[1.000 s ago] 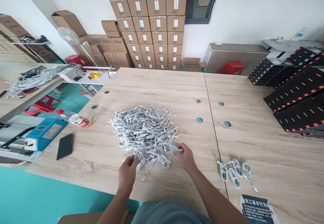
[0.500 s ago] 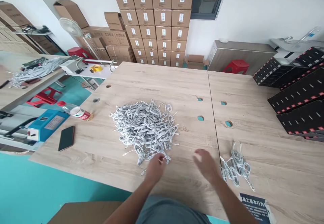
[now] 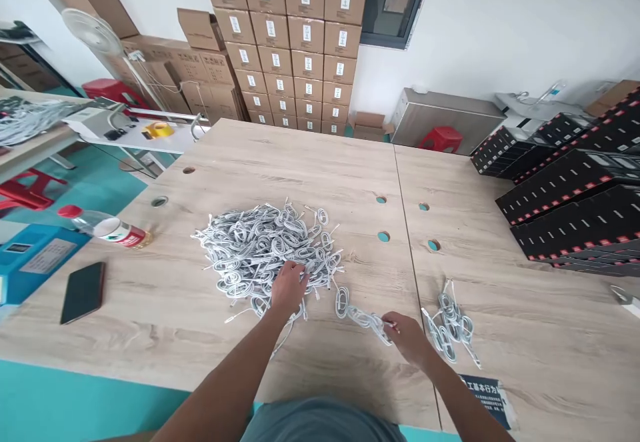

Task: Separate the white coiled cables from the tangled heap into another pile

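Note:
A large tangled heap of coiled white-grey braided cables [image 3: 260,249] lies on the light wood table [image 3: 320,355]. My left hand [image 3: 289,289] rests on the heap's near edge with its fingers bunched among the cables. Whether it grips one, I cannot tell. My right hand [image 3: 407,339] pinches the end of a single coiled cable [image 3: 360,314], which stretches out to the left of it, apart from the heap. Just right of that hand lies a smaller bunch of coiled cables [image 3: 449,329].
A dark phone [image 3: 83,292] and a plastic bottle [image 3: 107,229] lie at the table's left. Black trays with red edging [image 3: 575,212] are stacked at the right. A printed notice [image 3: 485,399] lies at the near edge. Stacked cardboard cartons [image 3: 283,42] stand behind the table.
My right hand, empty half a second ago, now holds a coiled cable away from the heap. My left hand has moved up onto the heap. The view has turned slightly left.

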{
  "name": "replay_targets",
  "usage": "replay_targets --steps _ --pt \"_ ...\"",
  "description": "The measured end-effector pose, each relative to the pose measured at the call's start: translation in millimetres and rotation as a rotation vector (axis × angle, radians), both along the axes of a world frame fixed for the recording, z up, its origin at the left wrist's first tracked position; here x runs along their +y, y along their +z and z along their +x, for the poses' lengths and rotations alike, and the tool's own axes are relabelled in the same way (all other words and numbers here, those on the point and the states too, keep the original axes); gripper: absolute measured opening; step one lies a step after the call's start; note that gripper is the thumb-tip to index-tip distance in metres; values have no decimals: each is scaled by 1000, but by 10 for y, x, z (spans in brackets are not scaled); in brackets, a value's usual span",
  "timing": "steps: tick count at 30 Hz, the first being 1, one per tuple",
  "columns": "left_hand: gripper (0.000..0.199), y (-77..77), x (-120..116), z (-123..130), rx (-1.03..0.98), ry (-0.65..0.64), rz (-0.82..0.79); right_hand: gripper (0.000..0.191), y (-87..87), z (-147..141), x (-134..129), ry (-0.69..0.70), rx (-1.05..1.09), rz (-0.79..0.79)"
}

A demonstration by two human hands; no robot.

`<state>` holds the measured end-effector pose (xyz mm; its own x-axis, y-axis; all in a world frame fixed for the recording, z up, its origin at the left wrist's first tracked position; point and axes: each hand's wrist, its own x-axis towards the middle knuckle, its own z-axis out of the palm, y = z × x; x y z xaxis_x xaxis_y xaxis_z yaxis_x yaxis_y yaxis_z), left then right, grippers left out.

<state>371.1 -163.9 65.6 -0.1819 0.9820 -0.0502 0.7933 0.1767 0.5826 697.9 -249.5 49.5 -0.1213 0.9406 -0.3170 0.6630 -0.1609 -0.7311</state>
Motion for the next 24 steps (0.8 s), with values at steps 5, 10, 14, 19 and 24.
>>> replay_targets --steps 5,10,14,19,24 --pt "20 -34 39 -106 -109 38 1 35 -6 183 -78 -197 248 -54" --pt "27 7 15 -156 -263 110 -31 45 -32 537 -240 -324 269 -88" --pt "35 73 -85 -229 -374 193 -39 40 -12 1032 -271 -503 -200 87" --pt "43 159 -204 -337 -484 296 -16 40 -12 26 267 -269 -309 196" --pt "50 373 -283 -495 -569 382 61 50 -99 -1259 714 2 -314 -63"
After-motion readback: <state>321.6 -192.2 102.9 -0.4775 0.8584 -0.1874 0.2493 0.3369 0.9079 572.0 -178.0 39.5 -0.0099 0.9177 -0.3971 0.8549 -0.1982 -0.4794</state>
